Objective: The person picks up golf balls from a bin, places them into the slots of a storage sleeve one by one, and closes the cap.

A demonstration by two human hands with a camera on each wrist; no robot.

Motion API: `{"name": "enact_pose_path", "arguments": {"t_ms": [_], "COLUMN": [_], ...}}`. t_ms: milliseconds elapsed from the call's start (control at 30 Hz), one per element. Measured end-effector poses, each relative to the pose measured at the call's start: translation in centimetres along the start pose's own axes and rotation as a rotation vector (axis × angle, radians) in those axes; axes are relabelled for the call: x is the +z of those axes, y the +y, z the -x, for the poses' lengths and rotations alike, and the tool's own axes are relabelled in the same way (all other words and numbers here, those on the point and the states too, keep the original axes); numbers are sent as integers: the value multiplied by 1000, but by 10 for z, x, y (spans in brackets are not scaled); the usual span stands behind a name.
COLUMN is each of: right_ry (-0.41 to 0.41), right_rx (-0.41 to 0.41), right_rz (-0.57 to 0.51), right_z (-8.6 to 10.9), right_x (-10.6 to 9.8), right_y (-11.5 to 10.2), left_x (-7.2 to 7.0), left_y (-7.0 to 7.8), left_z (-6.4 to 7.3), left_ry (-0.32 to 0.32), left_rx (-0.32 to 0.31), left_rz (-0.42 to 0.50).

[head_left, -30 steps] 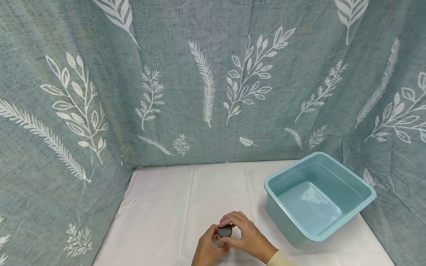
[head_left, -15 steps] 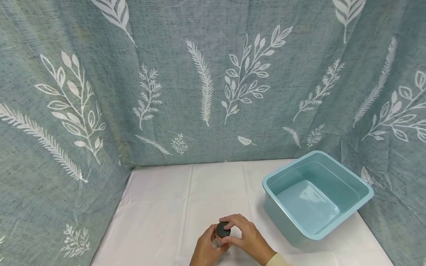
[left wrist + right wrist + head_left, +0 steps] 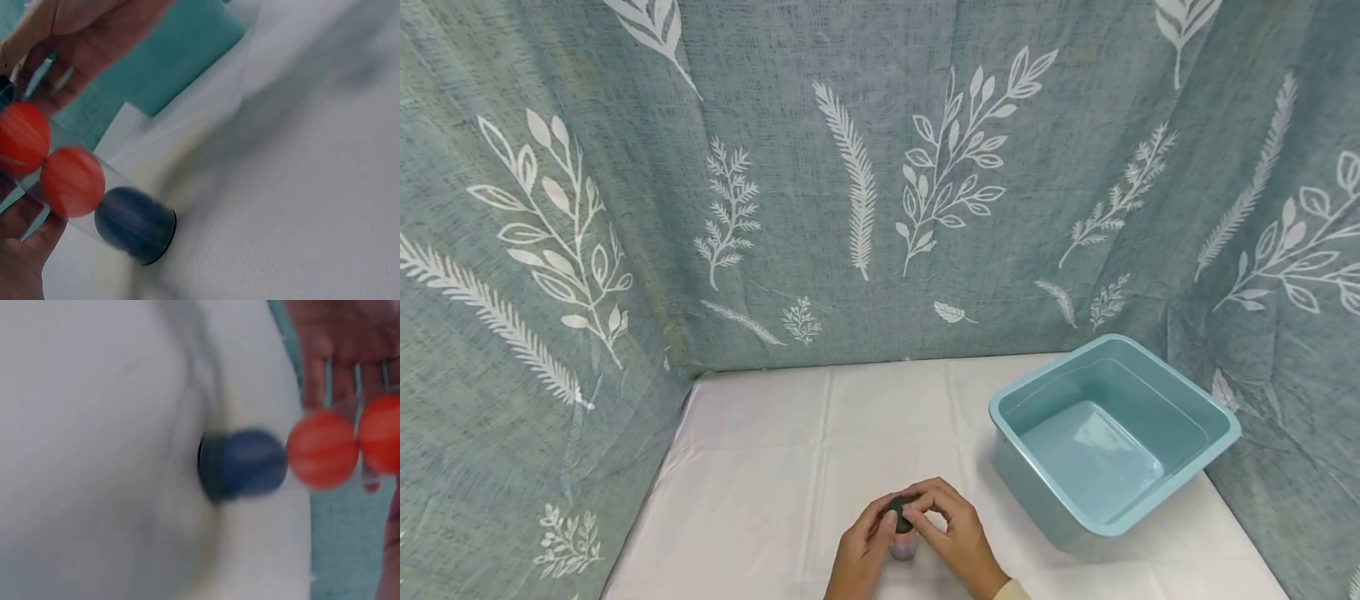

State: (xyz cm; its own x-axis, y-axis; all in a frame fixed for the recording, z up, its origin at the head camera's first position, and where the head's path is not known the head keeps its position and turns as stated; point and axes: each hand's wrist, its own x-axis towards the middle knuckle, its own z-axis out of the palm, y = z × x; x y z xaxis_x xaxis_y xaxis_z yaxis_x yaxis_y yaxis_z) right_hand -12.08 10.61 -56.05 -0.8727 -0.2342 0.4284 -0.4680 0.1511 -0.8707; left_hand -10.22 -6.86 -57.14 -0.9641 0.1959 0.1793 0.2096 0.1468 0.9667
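Both hands meet at the top of a clear tube [image 3: 903,547] with a dark cap [image 3: 899,510], near the front of the table. My left hand [image 3: 857,552] holds the tube's upper end, its thumb against the cap. From the other side my right hand [image 3: 957,533] pinches the cap between thumb and fingers. Through the tube wall in the left wrist view show red balls [image 3: 73,181] and, lowest, a dark blue ball [image 3: 128,219]. The tube's dark bottom end [image 3: 211,467] points to the tablecloth in the right wrist view. Fingers partly cover the cap.
A square teal basin [image 3: 1157,527] stands on the white tablecloth [image 3: 760,483] to the right of the hands, nothing inside it. Grey-green curtains [image 3: 790,208] with white leaf prints hang at the back and both sides.
My left hand's fingers and thumb have moved up to the cap, baring more of the tube below. My right hand's fingers have shifted on the cap.
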Motion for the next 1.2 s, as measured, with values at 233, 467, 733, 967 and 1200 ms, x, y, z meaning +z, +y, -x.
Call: {"name": "enact_pose_path", "arguments": {"t_ms": [233, 467, 733, 967, 1200], "right_ry": [99, 115, 128, 47, -38], "right_rx": [485, 546, 617, 565, 326], "right_rz": [-269, -375, -470, -307, 85], "right_z": [2, 8, 8, 2, -2], "right_x": [10, 16, 19, 14, 17], "right_y": [-13, -23, -26, -28, -29], "left_x": [1, 4, 15, 6, 1], "left_y": [5, 9, 8, 12, 28], "left_z": [1, 13, 19, 13, 4], "left_ry": [45, 78, 180, 84, 47], "left_rx": [-52, -118, -148, -86, 19], "left_rz": [50, 57, 109, -46, -465]}}
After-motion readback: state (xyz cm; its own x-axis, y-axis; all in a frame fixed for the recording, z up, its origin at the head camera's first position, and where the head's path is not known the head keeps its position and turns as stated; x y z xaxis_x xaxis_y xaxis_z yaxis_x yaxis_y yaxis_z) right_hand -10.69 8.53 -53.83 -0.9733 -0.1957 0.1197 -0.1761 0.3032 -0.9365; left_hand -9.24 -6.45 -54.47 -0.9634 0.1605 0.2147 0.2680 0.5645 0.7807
